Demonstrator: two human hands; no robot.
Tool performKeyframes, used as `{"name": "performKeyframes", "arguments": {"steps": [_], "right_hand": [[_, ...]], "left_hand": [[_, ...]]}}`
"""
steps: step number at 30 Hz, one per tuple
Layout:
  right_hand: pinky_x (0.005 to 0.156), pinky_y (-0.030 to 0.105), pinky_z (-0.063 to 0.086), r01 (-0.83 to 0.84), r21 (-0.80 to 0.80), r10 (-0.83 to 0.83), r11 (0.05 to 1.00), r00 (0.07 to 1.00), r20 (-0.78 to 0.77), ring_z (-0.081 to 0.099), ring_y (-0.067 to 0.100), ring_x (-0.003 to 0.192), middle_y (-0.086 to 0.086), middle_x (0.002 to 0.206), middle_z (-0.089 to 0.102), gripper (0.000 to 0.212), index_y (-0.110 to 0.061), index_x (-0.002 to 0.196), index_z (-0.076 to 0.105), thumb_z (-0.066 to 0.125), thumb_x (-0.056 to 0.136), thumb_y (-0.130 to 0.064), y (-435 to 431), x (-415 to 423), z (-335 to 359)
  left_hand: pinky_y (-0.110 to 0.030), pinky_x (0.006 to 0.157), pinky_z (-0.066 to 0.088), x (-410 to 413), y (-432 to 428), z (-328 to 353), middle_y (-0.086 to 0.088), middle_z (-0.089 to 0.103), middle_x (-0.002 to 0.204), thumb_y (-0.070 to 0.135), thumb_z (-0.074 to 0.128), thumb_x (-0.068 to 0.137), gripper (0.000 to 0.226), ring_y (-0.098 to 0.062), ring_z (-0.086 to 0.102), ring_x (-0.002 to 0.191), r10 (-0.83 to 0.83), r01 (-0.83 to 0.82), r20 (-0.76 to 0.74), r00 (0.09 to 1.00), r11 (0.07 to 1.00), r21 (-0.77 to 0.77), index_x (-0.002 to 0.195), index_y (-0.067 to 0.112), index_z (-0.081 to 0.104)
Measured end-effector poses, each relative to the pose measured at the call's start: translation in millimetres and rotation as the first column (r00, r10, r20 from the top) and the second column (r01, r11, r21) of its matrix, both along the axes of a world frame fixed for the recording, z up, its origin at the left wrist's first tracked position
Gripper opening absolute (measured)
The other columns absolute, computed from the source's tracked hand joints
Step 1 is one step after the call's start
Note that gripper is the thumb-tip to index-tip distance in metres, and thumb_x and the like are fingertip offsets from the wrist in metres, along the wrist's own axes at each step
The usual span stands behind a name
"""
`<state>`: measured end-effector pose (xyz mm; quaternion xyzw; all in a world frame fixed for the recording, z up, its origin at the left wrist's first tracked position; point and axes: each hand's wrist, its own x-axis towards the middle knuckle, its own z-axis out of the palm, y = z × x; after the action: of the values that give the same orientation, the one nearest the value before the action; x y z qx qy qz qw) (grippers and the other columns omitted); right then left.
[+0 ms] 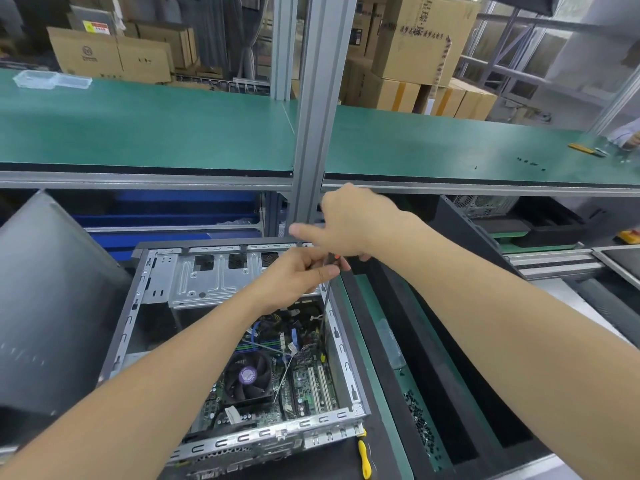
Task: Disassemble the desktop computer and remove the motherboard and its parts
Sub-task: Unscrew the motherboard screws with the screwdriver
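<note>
Fingers (323,271) of the left hand (294,277) curl tight round the black-and-orange handle of one screwdriver (333,263), whose shaft drops inside the case's right wall. Just above it is the right hand (349,225), forefinger stretched leftward. Its other fingers are hidden, so I cannot tell whether they grip the handle. Below lies one motherboard (304,379), seated in the single open desktop case (348,362), carrying one CPU fan (247,375) and two white expansion slots (318,386). A second, yellow-handled screwdriver (363,457) lies beside the case's near right corner. Loose screws (420,424) are heaped in the tray to the right.
</note>
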<state>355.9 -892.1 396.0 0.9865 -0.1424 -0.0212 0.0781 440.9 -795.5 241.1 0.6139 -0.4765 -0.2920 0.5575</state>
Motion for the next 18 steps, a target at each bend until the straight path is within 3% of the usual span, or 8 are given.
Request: {"name": "performKeyframes", "arguments": {"steps": [2,4,5,7,9,12,14,18], "right_hand": [[0.056,0.033,0.056,0.121,-0.06,-0.124,0.991,0.991,-0.055,0.063,0.022,0.05,0.006,0.06,0.061,0.071,-0.009,0.077,0.059,0.034,0.099,-0.072,5,2,-2],[0.058,0.036,0.062,0.095,-0.018,-0.096,0.995,0.977,-0.189,0.071,0.023,0.055,0.01,0.066,0.069,0.046,-0.01,0.095,0.062,0.042,0.106,-0.05,7,6,-5],[0.053,0.032,0.06,0.081,0.02,-0.075,0.996,0.975,-0.21,0.071,0.021,0.053,0.011,0.065,0.072,0.035,-0.011,0.093,0.059,0.045,0.107,-0.04,7,7,-6],[0.037,0.021,0.051,0.102,0.086,-0.079,0.991,0.969,-0.234,0.065,0.017,0.039,0.008,0.05,0.068,0.034,-0.006,0.087,0.057,0.05,0.106,-0.033,6,8,-6],[0.04,0.02,0.05,0.073,0.115,-0.044,0.991,0.971,-0.234,0.061,0.015,0.035,0.004,0.049,0.068,0.03,-0.006,0.084,0.063,0.058,0.101,-0.03,3,10,-6],[0.051,0.025,0.053,-0.034,0.123,0.068,0.992,0.956,-0.286,0.067,0.017,0.05,0.001,0.058,0.072,0.019,-0.012,0.089,0.068,0.061,0.095,-0.029,-1,9,1],[0.057,0.027,0.053,-0.096,0.125,0.134,0.987,0.932,-0.338,0.072,0.017,0.065,-0.002,0.068,0.074,0.006,-0.019,0.093,0.067,0.066,0.09,-0.024,-4,7,9],[0.057,0.03,0.041,-0.185,0.07,0.198,0.98,0.895,-0.399,0.06,0.015,0.08,-0.006,0.09,0.063,0.023,-0.025,0.099,0.067,0.074,0.082,-0.011,-4,7,12]], "left_hand": [[-0.032,0.054,0.022,0,0,0,-0.026,0.035,0.076,0.034,0.06,0.102,0.017,-0.02,0.025,0.059,-0.012,0.012,0.004,1.0,1.0,0.004,0.112,0.029,0.074],[-0.031,0.054,0.024,1,-1,-1,-0.026,0.035,0.076,0.035,0.06,0.102,0.019,-0.018,0.026,0.059,-0.017,0.016,0.012,1.0,1.0,0.008,0.113,0.025,0.073],[-0.031,0.055,0.025,2,-1,-2,-0.025,0.036,0.077,0.036,0.061,0.101,0.023,-0.018,0.027,0.059,-0.008,0.008,0.008,1.0,1.0,0.009,0.113,0.02,0.071],[-0.037,0.058,0.026,4,0,-2,-0.026,0.047,0.083,0.036,0.062,0.099,0.031,-0.024,0.027,0.062,-0.004,0.004,0.009,1.0,1.0,0.015,0.117,0.011,0.065],[-0.043,0.061,0.024,4,3,-1,-0.027,0.046,0.083,0.034,0.061,0.1,0.029,-0.029,0.024,0.065,-0.024,0.024,0.025,0.999,1.0,0.017,0.124,0.018,0.064],[-0.04,0.058,0.02,4,6,0,-0.015,0.019,0.073,0.033,0.06,0.103,0.027,-0.025,0.019,0.062,-0.043,0.043,0.001,0.999,0.999,0.007,0.129,0.03,0.067],[-0.037,0.055,0.018,5,7,0,-0.006,0.017,0.072,0.034,0.062,0.102,0.029,-0.022,0.019,0.061,-0.017,0.017,-0.039,0.999,1.0,0.015,0.128,0.022,0.067],[-0.032,0.054,0.023,6,7,-1,0.0,0.02,0.069,0.03,0.063,0.103,0.038,-0.017,0.023,0.058,0.047,-0.047,0.009,0.999,0.997,0.059,0.123,-0.003,0.06]]}}
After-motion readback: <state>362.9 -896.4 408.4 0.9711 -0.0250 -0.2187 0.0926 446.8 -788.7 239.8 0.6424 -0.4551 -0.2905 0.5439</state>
